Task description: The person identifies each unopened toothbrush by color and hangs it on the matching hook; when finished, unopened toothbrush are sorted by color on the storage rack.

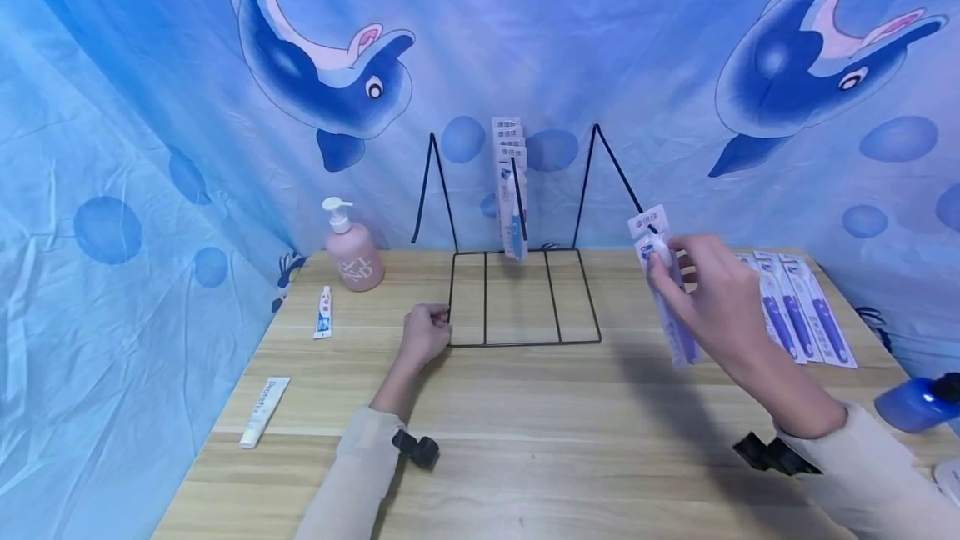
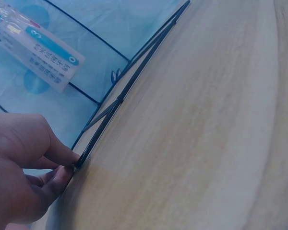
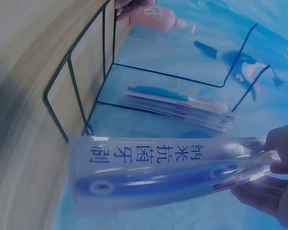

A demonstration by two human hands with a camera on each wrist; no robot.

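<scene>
Left hand (image 1: 424,335) pinches the wire rack (image 1: 525,297) corner; right hand (image 1: 705,290) grips a packaged toothbrush (image 1: 667,294) – more packs (image 1: 798,307) lie just beyond it, soap bottle (image 1: 352,248) past the left

At lower left, the left hand (image 2: 19,167) pinched the corner of a black wire rack (image 2: 129,88) on the wooden surface (image 2: 206,134) (packaged toothbrushes (image 2: 36,48) hung at upper left).

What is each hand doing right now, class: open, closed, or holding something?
Left hand: closed, pinching the front corner of the black wire rack.
Right hand: closed, holding a packaged toothbrush by its top end.
</scene>
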